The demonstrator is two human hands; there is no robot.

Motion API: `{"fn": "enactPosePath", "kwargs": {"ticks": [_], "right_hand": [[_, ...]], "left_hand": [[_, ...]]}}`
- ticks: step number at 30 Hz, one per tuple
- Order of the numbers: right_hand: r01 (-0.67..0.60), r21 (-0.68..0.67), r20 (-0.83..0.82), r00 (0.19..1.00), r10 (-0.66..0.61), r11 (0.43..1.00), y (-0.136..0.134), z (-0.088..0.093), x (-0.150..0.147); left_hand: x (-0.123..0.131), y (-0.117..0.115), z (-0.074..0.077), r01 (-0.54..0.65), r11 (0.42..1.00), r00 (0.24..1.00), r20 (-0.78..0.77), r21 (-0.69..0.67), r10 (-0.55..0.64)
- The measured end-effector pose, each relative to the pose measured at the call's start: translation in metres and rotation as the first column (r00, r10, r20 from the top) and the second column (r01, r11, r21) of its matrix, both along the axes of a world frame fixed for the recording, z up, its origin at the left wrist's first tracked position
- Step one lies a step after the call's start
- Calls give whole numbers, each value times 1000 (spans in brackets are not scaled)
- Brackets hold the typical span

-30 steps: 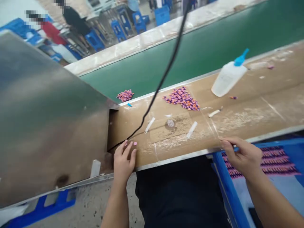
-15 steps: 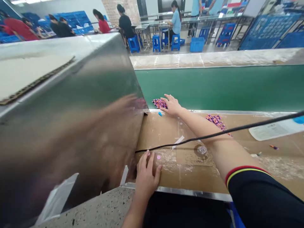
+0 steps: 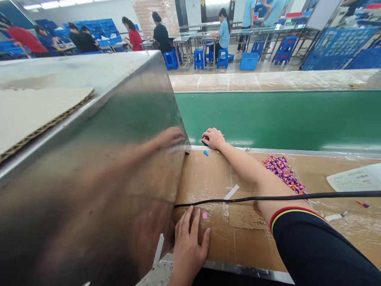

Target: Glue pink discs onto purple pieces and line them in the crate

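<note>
My right hand (image 3: 214, 139) is cupped on the green conveyor belt (image 3: 268, 115), near its front edge. Its fingers curl round small purple and orange pieces (image 3: 206, 138), mostly hidden beneath the palm. Close below it on the cardboard lies a small blue piece (image 3: 205, 153). My left hand (image 3: 189, 240) rests flat on the cardboard-covered ledge (image 3: 214, 234), fingers spread, against the metal housing. Beside its fingertips are a pink disc (image 3: 204, 215) and a black cable (image 3: 214, 201). A larger heap of purple and orange pieces (image 3: 284, 172) lies beyond my right forearm.
A tall shiny metal housing (image 3: 119, 159) blocks the left side, with a cardboard sheet (image 3: 38, 115) on top. The cable crosses the ledge to the right. A white printed sheet or bag (image 3: 355, 177) lies at right. Several people sit at tables behind the belt.
My right hand has come down over the small pile on the belt, and its spread fingers have curled round the pieces. My left hand stays on the ledge. The view has tilted slightly.
</note>
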State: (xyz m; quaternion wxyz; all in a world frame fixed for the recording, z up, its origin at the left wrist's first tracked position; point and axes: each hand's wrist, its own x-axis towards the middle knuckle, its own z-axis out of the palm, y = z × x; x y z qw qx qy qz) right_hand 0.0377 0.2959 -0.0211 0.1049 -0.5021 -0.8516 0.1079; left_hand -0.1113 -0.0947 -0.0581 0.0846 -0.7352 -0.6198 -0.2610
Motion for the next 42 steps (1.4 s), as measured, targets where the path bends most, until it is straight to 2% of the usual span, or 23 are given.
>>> {"fn": "enactPosePath", "kwargs": {"ticks": [5,9,13,15,21,24,26,29,31,34,36,38,42], "right_hand": [[72,15,12,997,-72,997,-3,0,0],[138,9,20,990,-138,990,1,10,14],[149,-26,39,988,-148,989,-6,26,59],[104,-58,63,993,-100,993,-24,31,91],[-5,-158,149,988,29,987,-99,38,176],[3,-236,205,978,47,972,-102,47,195],[139,-254,264,962,-70,957,-88,54,194],[366,-188,301,905,-302,911,-57,54,172],[444,-151,295,873,-388,883,-42,46,149],[544,-139,309,818,-485,828,-36,29,112],[559,-138,311,808,-500,818,-38,21,94],[526,-140,305,829,-469,839,-44,19,86],[427,-149,333,871,-361,892,-55,28,105]], "left_hand": [[1,3,5,13,999,999,-53,48,-10],[1,4,9,20,997,997,-74,70,-14],[4,4,10,30,993,998,-55,117,-24],[6,5,11,34,991,999,-40,131,-29],[6,8,13,86,984,996,-39,157,-81],[5,10,13,95,982,995,-42,161,-89],[5,10,12,84,984,996,-37,160,-80],[5,9,9,61,985,998,-17,163,-58],[6,9,8,47,985,999,-5,165,-47],[6,8,7,33,986,999,4,161,-34],[7,8,7,29,987,999,13,158,-31],[7,7,7,28,987,999,23,159,-32],[7,6,8,42,984,999,24,175,-47]]}}
